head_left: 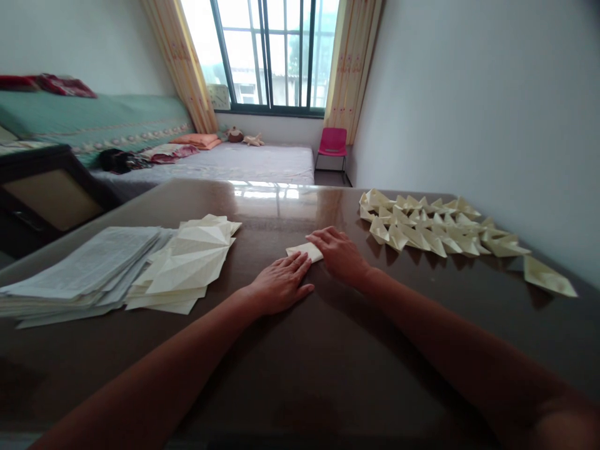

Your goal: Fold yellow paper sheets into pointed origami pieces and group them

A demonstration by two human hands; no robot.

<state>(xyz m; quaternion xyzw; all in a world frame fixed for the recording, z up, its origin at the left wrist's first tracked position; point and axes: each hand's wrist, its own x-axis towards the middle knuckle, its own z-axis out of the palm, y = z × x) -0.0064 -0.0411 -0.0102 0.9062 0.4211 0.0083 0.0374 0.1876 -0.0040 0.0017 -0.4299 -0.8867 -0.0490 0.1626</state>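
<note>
A small folded piece of cream paper (305, 250) lies on the dark glossy table (300, 362), mostly covered by both hands. My left hand (280, 284) lies flat with fingers stretched out, pressing on the paper's near side. My right hand (338, 253) rests palm down on its right part, fingers extended and close together. Only the paper's far left corner shows between the hands.
A stack of printed sheets (84, 265) and a pile of creased cream papers (190, 259) lie at the left. Several folded paper boats (435, 228) are spread at the right by the wall, one boat (546, 276) apart. Beyond the table are a bed (225, 161) and a pink chair (332, 142).
</note>
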